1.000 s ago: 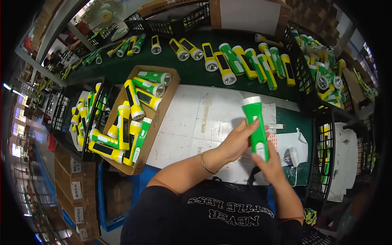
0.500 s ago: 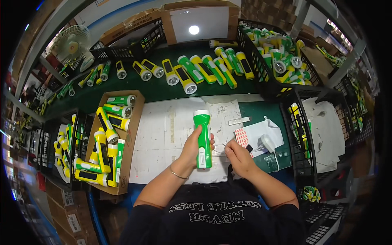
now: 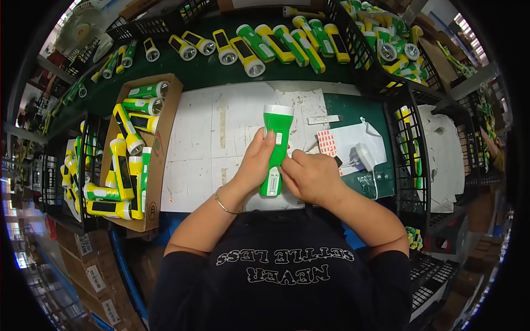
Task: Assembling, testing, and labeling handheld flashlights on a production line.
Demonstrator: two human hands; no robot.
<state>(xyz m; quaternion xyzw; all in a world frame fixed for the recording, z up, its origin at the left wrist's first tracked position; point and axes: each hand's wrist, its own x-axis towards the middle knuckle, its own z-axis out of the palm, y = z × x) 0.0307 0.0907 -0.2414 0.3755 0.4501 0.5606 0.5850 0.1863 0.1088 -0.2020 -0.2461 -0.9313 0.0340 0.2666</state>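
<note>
A green flashlight (image 3: pixel 280 138) with a white head stands out over the white work surface, head pointing away from me. My left hand (image 3: pixel 255 160) is closed around its body, thumb on the side near the switch. My right hand (image 3: pixel 310 175) touches the flashlight's lower right side, fingers curled together; whatever they pinch, if anything, is too small or hidden. A pale label (image 3: pixel 274 175) shows on the flashlight's lower end. Close to the right hand lies a sheet of small red stickers (image 3: pixel 327 143), partly over a white sheet of paper (image 3: pixel 353 137).
A white corded device (image 3: pixel 365 156) lies on the paper, a small pale strip (image 3: pixel 324 119) beyond. On the left stands a cardboard box (image 3: pixel 165 118) of green and yellow flashlights. More flashlights (image 3: pixel 248 58) lie along the back. Black crates (image 3: pixel 353 47) flank the table.
My right hand has moved left from beside the sticker sheet to the flashlight's side. The flashlight tilts slightly, its lower end leftward. The whole view has shifted, with the table higher in the picture.
</note>
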